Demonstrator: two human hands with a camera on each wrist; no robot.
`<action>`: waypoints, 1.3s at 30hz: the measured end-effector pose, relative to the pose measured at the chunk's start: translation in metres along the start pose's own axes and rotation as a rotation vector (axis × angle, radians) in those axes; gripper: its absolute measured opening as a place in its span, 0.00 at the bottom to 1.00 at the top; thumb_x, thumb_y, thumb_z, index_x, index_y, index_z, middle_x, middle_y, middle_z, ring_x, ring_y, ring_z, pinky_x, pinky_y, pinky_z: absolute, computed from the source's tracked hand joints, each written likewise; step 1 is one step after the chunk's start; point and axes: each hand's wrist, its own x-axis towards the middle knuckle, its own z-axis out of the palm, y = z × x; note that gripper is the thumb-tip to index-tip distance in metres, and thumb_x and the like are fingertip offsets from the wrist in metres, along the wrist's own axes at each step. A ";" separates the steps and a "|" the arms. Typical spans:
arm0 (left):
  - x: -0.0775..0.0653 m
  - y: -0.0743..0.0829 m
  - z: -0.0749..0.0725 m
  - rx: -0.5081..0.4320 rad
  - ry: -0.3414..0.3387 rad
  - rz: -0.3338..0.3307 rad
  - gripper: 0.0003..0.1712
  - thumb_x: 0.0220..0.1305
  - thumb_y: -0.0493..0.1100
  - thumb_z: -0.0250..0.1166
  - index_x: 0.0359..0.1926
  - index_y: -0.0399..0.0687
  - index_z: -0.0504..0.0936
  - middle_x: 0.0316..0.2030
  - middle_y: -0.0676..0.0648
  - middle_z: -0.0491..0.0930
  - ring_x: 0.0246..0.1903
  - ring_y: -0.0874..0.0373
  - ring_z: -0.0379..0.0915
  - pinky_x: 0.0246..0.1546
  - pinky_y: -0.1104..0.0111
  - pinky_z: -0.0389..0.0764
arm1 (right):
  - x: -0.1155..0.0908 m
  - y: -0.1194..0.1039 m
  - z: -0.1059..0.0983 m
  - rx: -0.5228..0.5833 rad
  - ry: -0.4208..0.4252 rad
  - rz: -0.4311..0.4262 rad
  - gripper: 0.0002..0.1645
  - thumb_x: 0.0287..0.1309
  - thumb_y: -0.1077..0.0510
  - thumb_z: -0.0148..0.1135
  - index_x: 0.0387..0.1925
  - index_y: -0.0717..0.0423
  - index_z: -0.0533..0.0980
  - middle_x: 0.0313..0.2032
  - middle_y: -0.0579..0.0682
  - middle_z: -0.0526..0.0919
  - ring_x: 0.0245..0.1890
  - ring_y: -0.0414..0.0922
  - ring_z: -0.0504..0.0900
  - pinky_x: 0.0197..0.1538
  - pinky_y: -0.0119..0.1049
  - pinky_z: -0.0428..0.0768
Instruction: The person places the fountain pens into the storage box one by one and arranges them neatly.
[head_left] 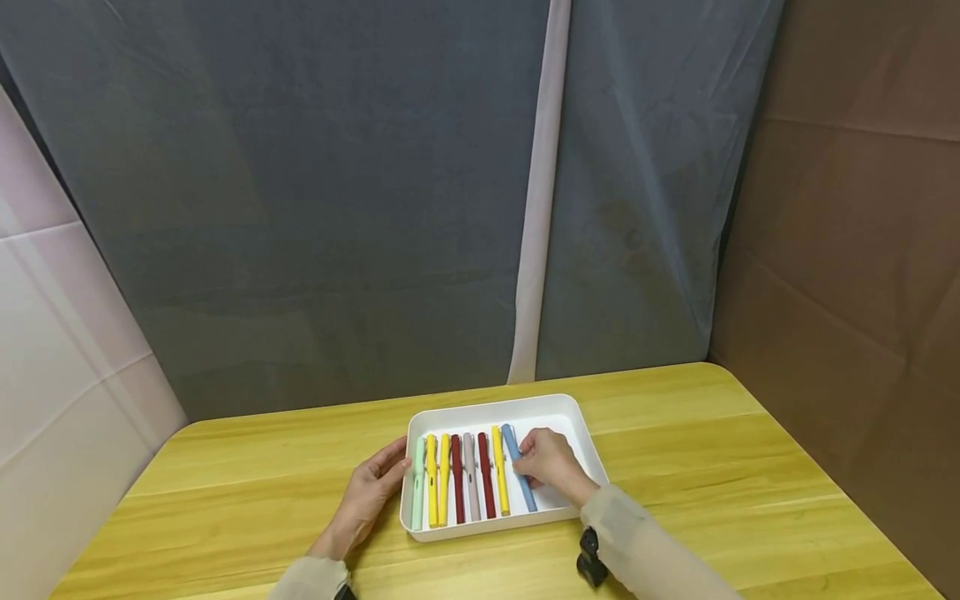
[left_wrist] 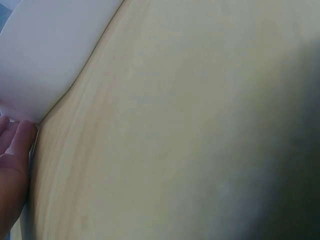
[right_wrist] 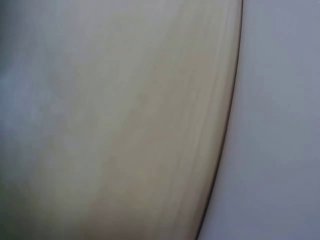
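Note:
A white tray (head_left: 517, 523) on the table holds a row of pens lying side by side. From the left run a mint green pen (head_left: 418, 487), two yellow ones, a dark red pen (head_left: 457, 483), a pale lilac pen (head_left: 471, 479), another dark red, a yellow pen (head_left: 500, 475) and a blue pen (head_left: 527, 493). My right hand (head_left: 553, 461) reaches over the tray's right part and pinches the blue pen, which tilts slightly. My left hand (head_left: 369, 493) rests its fingers against the tray's left wall; the left wrist view shows them touching the white wall (left_wrist: 55, 50) low down.
The yellow wood-grain table (head_left: 697, 467) extends around the tray. A grey curtain (head_left: 337, 208) with a pale strip hangs behind it, a white cloth (head_left: 67, 317) at left and a brown cloth (head_left: 840, 275) at right. In the right wrist view the tray's outer wall (right_wrist: 275, 125) borders the tabletop.

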 end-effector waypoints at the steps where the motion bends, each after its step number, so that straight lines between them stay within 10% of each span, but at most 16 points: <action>1: 0.000 0.000 0.000 0.001 0.000 0.001 0.31 0.71 0.37 0.56 0.72 0.36 0.61 0.71 0.33 0.61 0.69 0.43 0.61 0.63 0.69 0.75 | 0.000 0.000 0.000 0.007 -0.004 0.004 0.09 0.50 0.67 0.68 0.29 0.63 0.74 0.22 0.50 0.80 0.17 0.38 0.77 0.20 0.28 0.82; 39: 0.004 -0.003 0.002 0.001 0.000 0.024 0.31 0.70 0.36 0.56 0.71 0.34 0.61 0.71 0.33 0.62 0.68 0.45 0.61 0.58 0.78 0.77 | 0.003 0.006 -0.001 0.012 -0.058 0.045 0.11 0.57 0.61 0.67 0.37 0.63 0.74 0.15 0.48 0.76 0.11 0.36 0.72 0.15 0.25 0.76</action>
